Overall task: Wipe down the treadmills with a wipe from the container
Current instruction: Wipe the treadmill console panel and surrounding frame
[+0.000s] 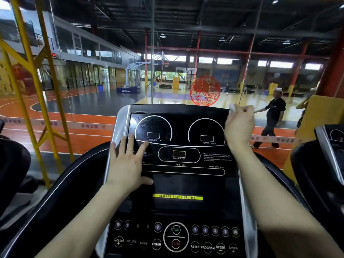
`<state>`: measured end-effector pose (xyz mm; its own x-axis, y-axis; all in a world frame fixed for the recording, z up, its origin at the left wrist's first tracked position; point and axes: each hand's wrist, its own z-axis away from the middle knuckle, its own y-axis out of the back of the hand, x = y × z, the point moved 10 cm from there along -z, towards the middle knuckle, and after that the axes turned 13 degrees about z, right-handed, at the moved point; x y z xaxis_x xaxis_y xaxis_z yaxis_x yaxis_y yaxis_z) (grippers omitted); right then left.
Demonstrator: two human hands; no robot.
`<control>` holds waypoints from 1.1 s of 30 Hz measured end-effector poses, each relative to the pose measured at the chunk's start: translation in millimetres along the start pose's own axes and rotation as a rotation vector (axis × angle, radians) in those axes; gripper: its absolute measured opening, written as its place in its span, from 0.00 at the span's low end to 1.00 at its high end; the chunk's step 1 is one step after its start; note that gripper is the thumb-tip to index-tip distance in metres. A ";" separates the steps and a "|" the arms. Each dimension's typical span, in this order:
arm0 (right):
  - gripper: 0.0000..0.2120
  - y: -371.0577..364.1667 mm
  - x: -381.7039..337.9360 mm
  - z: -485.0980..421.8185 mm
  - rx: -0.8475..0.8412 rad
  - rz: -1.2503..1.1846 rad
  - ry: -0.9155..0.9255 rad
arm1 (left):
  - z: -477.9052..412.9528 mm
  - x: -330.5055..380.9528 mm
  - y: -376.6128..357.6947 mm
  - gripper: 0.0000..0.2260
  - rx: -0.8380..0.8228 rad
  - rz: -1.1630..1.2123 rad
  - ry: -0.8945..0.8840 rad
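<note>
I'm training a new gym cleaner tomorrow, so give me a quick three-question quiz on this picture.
1. True or false: the left hand lies flat, fingers spread, on the console.
2. Which hand holds the wipe? A. left hand B. right hand
3. Fill in: the wipe is at the console's upper ____ corner.

Key: 1 true; 2 B; 3 right.

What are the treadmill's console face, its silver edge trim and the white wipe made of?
Console face: likely glossy black plastic; it shows reflections and smears. Silver edge trim: painted plastic or metal with a satin sheen; can't tell which. Wipe: soft white cloth or paper, bunched in the right hand.
</note>
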<state>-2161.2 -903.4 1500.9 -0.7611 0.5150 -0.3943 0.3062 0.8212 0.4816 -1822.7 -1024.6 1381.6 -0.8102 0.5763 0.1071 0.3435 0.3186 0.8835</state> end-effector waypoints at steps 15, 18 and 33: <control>0.16 -1.8 -52.3 20.3 -0.049 -0.002 -0.055 | 6.5 -15.0 -16.2 0.59 0.060 0.065 -0.098; 0.16 -27.8 -173.4 59.1 -0.228 -0.079 0.400 | 6.4 -16.9 -15.9 0.58 0.059 0.064 -0.098; 0.13 -43.9 -241.5 94.0 -0.215 -0.245 0.611 | 23.3 -24.4 -25.5 0.46 0.203 -0.002 -0.246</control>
<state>-1937.1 -1040.7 1501.4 -0.9988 0.0380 -0.0299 0.0122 0.7966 0.6044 -1800.6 -1029.3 1345.8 -0.6803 0.7323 -0.0300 0.4498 0.4495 0.7718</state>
